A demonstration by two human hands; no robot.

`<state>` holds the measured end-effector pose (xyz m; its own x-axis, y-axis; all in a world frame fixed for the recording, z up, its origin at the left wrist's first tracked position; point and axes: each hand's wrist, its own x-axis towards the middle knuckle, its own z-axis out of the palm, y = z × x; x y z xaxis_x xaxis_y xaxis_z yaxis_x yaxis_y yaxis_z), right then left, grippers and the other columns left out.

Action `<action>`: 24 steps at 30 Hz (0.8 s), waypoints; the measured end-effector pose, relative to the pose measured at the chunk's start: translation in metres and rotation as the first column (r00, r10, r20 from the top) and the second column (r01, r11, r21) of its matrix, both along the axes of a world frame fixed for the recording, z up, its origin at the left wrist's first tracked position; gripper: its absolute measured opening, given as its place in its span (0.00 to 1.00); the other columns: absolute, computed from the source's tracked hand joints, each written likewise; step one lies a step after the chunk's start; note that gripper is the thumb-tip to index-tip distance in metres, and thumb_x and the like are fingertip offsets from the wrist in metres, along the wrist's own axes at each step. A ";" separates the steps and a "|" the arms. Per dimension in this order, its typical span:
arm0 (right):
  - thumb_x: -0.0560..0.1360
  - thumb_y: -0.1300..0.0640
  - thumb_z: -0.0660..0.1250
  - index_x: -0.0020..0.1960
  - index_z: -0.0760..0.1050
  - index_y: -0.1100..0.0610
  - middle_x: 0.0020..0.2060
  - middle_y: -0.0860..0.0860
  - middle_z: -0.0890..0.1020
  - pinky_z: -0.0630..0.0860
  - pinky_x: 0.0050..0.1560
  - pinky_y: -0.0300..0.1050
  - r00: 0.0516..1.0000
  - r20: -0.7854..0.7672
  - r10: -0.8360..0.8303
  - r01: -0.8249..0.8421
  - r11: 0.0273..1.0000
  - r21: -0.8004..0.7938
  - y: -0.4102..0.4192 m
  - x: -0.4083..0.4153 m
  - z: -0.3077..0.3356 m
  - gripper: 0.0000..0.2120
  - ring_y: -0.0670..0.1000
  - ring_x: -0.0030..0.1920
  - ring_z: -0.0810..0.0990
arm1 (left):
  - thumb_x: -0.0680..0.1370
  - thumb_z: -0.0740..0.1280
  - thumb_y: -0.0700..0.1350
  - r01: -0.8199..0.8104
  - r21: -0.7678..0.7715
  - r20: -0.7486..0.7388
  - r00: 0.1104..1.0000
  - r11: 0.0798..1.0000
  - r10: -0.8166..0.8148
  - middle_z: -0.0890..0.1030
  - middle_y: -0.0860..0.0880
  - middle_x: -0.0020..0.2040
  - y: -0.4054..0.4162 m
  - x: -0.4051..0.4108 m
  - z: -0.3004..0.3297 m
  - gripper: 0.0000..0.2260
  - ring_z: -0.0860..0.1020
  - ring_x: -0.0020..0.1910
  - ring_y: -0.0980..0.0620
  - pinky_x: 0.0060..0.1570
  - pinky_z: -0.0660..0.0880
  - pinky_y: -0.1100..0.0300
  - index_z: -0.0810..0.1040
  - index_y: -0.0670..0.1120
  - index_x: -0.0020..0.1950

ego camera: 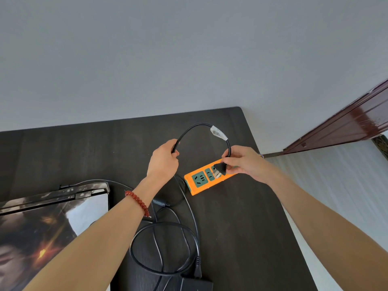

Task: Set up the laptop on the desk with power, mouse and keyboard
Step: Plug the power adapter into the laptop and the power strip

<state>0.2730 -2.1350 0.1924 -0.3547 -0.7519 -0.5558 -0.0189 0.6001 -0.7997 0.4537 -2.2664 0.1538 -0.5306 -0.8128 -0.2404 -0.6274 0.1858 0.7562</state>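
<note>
Laptop point(52, 223), closed and covered with a dark picture sticker, lies on the dark counter point(252, 227) at the near left, a thin cable running from its far edge. Just right of it a black power brick point(196, 284) sits at the near edge with loops of black cord point(165, 248) coiled above it. Farther on, the left hand point(163, 162), red bead bracelet point(137, 202) on its wrist, has its fingers curled round the cord, which arches up and over, past a white label point(218, 132), to the right hand point(245, 162). That hand's fingers pinch the black plug point(220, 168), prongs pointing down just above a green socket of the orange power strip point(206, 177), which lies flat near the counter's far right corner. Beyond stand a grey wall point(189, 49) and a reddish-brown door point(346, 122)
</note>
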 end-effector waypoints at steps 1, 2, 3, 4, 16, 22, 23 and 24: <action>0.74 0.67 0.63 0.46 0.73 0.61 0.41 0.59 0.77 0.80 0.38 0.40 0.999 -0.043 0.018 -0.018 1.000 -0.005 -0.002 0.006 -0.003 0.04 0.49 0.36 0.77 | 0.78 0.58 0.36 -0.018 -0.006 0.004 1.000 1.000 0.018 0.76 0.48 0.49 0.000 0.003 0.000 0.14 0.77 0.47 0.49 0.45 0.76 0.56 0.70 0.46 0.63; 0.75 0.67 0.63 0.46 0.73 0.61 0.41 0.59 0.77 0.81 0.38 0.39 0.996 -0.080 0.032 -0.033 0.999 -0.010 -0.005 0.013 -0.007 0.04 0.50 0.37 0.78 | 0.78 0.58 0.36 -0.036 -0.010 0.009 0.999 0.999 0.036 0.76 0.48 0.48 -0.001 0.006 -0.001 0.14 0.77 0.46 0.49 0.45 0.76 0.56 0.70 0.46 0.62; 0.75 0.67 0.63 0.46 0.72 0.60 0.42 0.60 0.78 0.81 0.37 0.38 0.993 -0.112 0.040 -0.041 0.999 -0.013 -0.008 0.019 -0.011 0.04 0.50 0.37 0.78 | 0.77 0.58 0.35 -0.054 -0.014 0.013 0.998 0.998 0.054 0.76 0.48 0.47 -0.002 0.010 -0.002 0.14 0.77 0.46 0.49 0.44 0.77 0.55 0.70 0.46 0.61; 0.75 0.67 0.63 0.47 0.72 0.59 0.44 0.61 0.78 0.81 0.37 0.37 0.989 -0.143 0.043 -0.046 0.999 -0.014 -0.011 0.024 -0.015 0.04 0.50 0.38 0.79 | 0.76 0.59 0.34 -0.067 -0.018 0.018 0.998 0.998 0.067 0.76 0.48 0.46 -0.003 0.013 -0.002 0.14 0.77 0.45 0.49 0.43 0.77 0.55 0.70 0.46 0.60; 0.77 0.63 0.60 0.49 0.71 0.57 0.40 0.56 0.79 0.80 0.43 0.42 0.889 -0.412 0.200 -0.198 0.979 0.048 -0.021 0.034 -0.027 0.03 0.50 0.38 0.79 | 0.77 0.58 0.37 -0.074 0.008 0.031 0.997 0.997 0.073 0.77 0.48 0.45 -0.007 0.034 -0.001 0.10 0.79 0.44 0.46 0.46 0.79 0.49 0.71 0.48 0.55; 0.77 0.59 0.62 0.49 0.70 0.56 0.41 0.49 0.76 0.69 0.41 0.37 0.689 -0.678 0.256 -0.305 0.951 0.049 -0.013 0.054 -0.025 0.02 0.48 0.41 0.75 | 0.77 0.59 0.37 -0.103 0.017 0.014 0.995 0.995 0.103 0.78 0.49 0.44 -0.006 0.045 -0.005 0.09 0.78 0.44 0.48 0.44 0.75 0.55 0.71 0.48 0.53; 0.77 0.59 0.62 0.50 0.71 0.57 0.41 0.49 0.76 0.69 0.42 0.38 0.663 -0.700 0.264 -0.325 0.945 0.049 -0.012 0.058 -0.024 0.03 0.48 0.42 0.75 | 0.77 0.59 0.37 -0.109 0.020 0.009 0.994 0.994 0.109 0.78 0.50 0.43 -0.005 0.047 -0.005 0.08 0.78 0.43 0.49 0.42 0.74 0.57 0.71 0.48 0.52; 0.76 0.60 0.62 0.50 0.71 0.57 0.42 0.50 0.76 0.69 0.44 0.40 0.643 -0.714 0.277 -0.348 0.936 0.049 -0.011 0.062 -0.023 0.03 0.49 0.43 0.75 | 0.77 0.58 0.37 -0.118 0.028 0.001 0.993 0.993 0.118 0.78 0.50 0.44 -0.005 0.049 -0.005 0.08 0.78 0.43 0.49 0.41 0.73 0.59 0.71 0.49 0.51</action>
